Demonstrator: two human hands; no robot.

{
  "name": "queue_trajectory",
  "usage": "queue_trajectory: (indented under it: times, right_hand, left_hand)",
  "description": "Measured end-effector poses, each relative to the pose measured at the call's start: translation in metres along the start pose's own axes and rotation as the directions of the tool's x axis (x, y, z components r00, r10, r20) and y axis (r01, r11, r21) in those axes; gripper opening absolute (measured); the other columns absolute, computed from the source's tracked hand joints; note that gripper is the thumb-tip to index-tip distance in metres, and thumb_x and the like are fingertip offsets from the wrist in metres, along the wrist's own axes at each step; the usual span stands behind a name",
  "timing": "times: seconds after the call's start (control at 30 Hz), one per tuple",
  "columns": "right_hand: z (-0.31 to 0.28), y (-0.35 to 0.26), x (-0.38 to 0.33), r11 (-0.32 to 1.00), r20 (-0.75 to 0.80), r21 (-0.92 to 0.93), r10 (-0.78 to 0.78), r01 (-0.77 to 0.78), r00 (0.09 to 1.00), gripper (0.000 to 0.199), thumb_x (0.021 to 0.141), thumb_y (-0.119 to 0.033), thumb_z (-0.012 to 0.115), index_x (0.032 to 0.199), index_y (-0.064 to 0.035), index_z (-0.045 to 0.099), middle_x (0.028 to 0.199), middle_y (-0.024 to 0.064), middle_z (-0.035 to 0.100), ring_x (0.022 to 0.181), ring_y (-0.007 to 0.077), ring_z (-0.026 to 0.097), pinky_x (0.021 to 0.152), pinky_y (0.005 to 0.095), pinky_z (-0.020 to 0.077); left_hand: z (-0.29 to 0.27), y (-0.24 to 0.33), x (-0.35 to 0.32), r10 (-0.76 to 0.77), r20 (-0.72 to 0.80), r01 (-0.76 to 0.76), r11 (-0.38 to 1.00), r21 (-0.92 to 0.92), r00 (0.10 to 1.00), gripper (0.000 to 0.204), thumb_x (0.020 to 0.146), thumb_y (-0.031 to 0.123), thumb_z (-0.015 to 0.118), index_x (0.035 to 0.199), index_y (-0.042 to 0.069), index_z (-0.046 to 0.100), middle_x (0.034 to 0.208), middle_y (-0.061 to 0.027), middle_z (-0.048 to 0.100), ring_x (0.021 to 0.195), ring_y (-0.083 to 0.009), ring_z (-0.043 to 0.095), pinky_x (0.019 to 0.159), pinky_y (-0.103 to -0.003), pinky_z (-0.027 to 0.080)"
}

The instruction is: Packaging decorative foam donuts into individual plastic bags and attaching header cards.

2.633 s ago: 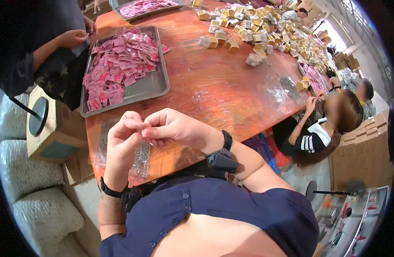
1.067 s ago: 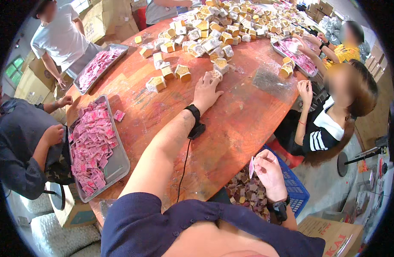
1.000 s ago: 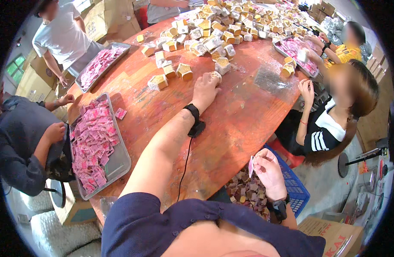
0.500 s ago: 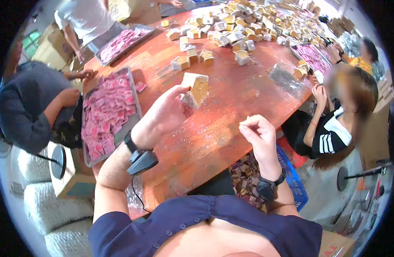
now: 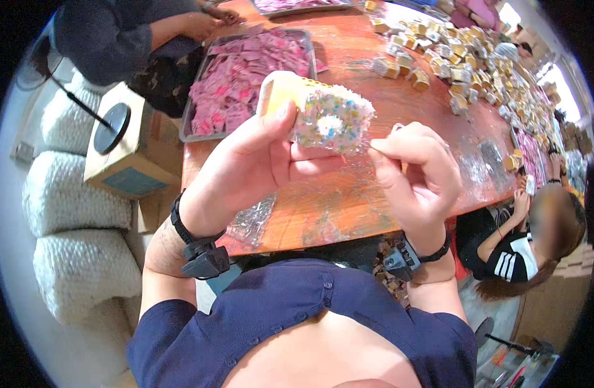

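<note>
Raised over the table, a small block-shaped piece (image 5: pixel 336 119) has a white face flecked with coloured bits and a yellow, honeycomb-patterned top. My left hand (image 5: pixel 252 152) grips it between thumb and fingers. Thumb and forefinger of my right hand (image 5: pixel 416 171) are pinched together close to the block's lower right corner. Whatever lies in that pinch, if anything, is too small to make out. Beyond my left hand lies a metal tray (image 5: pixel 312 55) heaped with pink packets (image 5: pixel 245 81).
A large pile of yellow and white blocks (image 5: pixel 465 64) covers the far right of the reddish wooden table (image 5: pixel 303 220). Crumpled clear film (image 5: pixel 481 168) lies on its right side. People work at the far left and right. A carton (image 5: pixel 126 142) and bubble-wrapped bundles (image 5: pixel 77 194) stand left.
My left hand has brought the block closer and turned its speckled face into view. My right hand has come up beside it, still pinched. The whole view has swung leftward.
</note>
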State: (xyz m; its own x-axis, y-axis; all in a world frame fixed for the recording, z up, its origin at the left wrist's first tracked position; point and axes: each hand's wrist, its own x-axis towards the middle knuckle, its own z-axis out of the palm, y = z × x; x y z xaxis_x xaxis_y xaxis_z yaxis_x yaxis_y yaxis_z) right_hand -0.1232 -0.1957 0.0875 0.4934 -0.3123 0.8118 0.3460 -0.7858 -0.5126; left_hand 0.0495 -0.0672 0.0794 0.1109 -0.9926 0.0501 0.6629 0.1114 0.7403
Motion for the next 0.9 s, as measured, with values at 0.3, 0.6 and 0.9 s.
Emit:
queue_trajectory:
  times: [0.3,0.6,0.9]
  right_hand:
    - [0.026,-0.022,0.014,0.972,0.027,-0.143,-0.183,0.185,0.983,0.020,0.071,0.007,0.073,0.088,-0.0021,0.068,0.073,0.0071,0.062,0.064,0.0211,0.058,0.064,0.0319,0.0501]
    - [0.023,-0.029,0.011,0.976,0.036,-0.115,-0.184,0.187,0.982,0.022,0.070,0.009,0.072,0.089,-0.0011,0.068,0.074,0.0079,0.062,0.066,0.0225,0.060,0.065,0.0331,0.0512]
    - [0.014,-0.033,0.008,0.967,0.108,-0.137,-0.199,0.213,0.974,0.024,0.073,0.012,0.070,0.093,-0.0001,0.063,0.081,0.0089,0.062,0.068,0.0181,0.056,0.063,0.0288,0.0457]
  left_hand:
    - [0.004,0.011,-0.039,0.056,-0.057,-0.055,0.998,0.035,0.997,0.070,0.098,0.055,0.038,0.146,0.005,0.030,0.142,-0.0210,0.044,0.125,-0.0371,0.050,0.102,-0.051,0.046]
    - [-0.011,-0.002,-0.038,-0.033,0.110,0.086,0.855,-0.512,0.993,0.092,0.091,0.071,0.033,0.144,-0.004,0.031,0.130,-0.0391,0.046,0.114,-0.0469,0.056,0.099,-0.056,0.046]
    - [-0.005,-0.006,-0.037,-0.045,0.062,0.070,0.877,-0.475,0.997,0.089,0.091,0.071,0.033,0.145,0.001,0.033,0.132,-0.0298,0.051,0.113,-0.0478,0.057,0.099,-0.057,0.045]
